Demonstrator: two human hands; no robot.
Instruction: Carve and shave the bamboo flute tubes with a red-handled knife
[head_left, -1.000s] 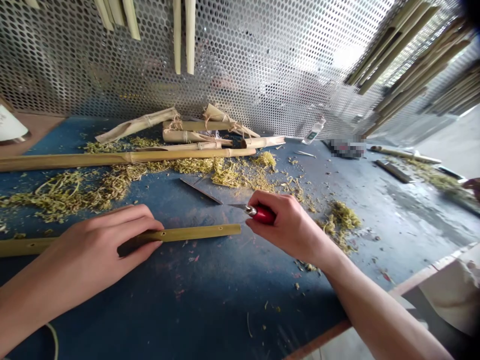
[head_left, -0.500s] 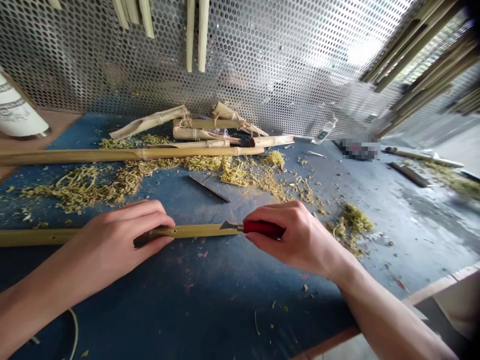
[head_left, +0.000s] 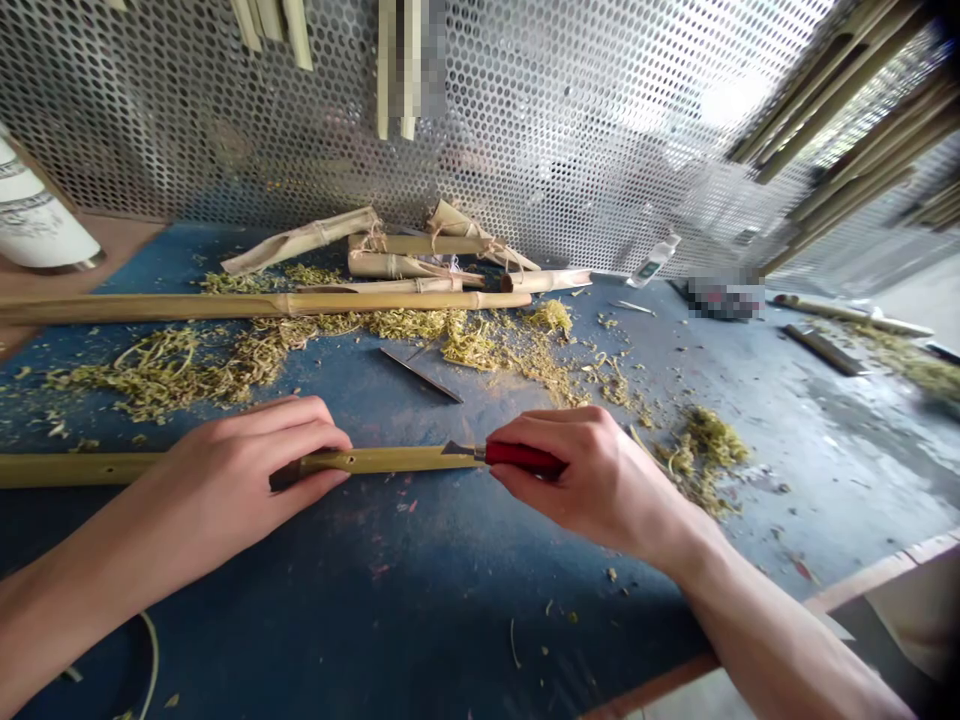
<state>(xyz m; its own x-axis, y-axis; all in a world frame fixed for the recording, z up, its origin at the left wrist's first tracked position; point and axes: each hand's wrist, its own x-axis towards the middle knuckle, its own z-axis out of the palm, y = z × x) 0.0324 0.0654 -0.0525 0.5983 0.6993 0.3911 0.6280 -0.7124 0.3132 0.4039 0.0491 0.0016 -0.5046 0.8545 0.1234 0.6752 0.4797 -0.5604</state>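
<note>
Pinches a narrow, greenish bamboo strip (head_left: 397, 459) between the thumb and fingers of the mostly closed left hand (head_left: 240, 465). Has the strip running left to right across the blue table (head_left: 337, 600), with small holes along it. Grasps a red-handled knife (head_left: 525, 458) in the closed right hand (head_left: 592, 470), with its blade at the strip's right end. Shows a thin dark rod (head_left: 421, 376) just beyond, then curly shavings (head_left: 165, 370) and a thicker bamboo pole (head_left: 187, 307) farther back.
</note>
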